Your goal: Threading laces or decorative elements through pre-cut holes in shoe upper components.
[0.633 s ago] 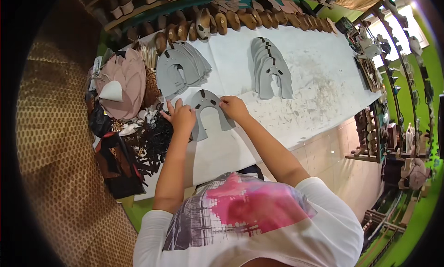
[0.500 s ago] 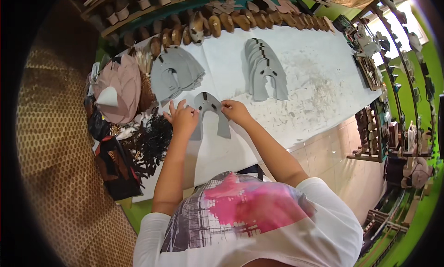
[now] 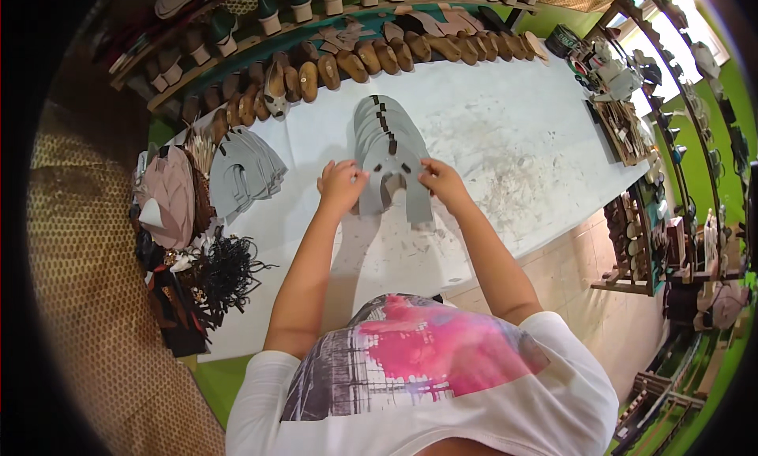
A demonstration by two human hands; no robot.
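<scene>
A grey U-shaped shoe upper piece (image 3: 392,162) with dark strips lies over the near end of a row of overlapping matching pieces (image 3: 367,124). Its left edge is between the fingertips of my left hand (image 3: 339,186), whose other fingers are curled. On the opposite edge, my right hand (image 3: 446,183) pinches the same piece between thumb and fingers. The two legs of the U point toward me. Farther left on the white table, a fanned pile of grey upper pieces (image 3: 245,172) lies untouched.
Brown shoe lasts (image 3: 347,65) line the far edge of the white table (image 3: 505,140). At the left are pinkish cut pieces (image 3: 167,191) and a tangle of black straps (image 3: 229,270). Dark scraps dot the table's right half. Racks of shoes (image 3: 679,132) stand at the right.
Both hands have carried the grey upper piece from beside the left pile to the overlapping row on its right. The view has shifted rightward too.
</scene>
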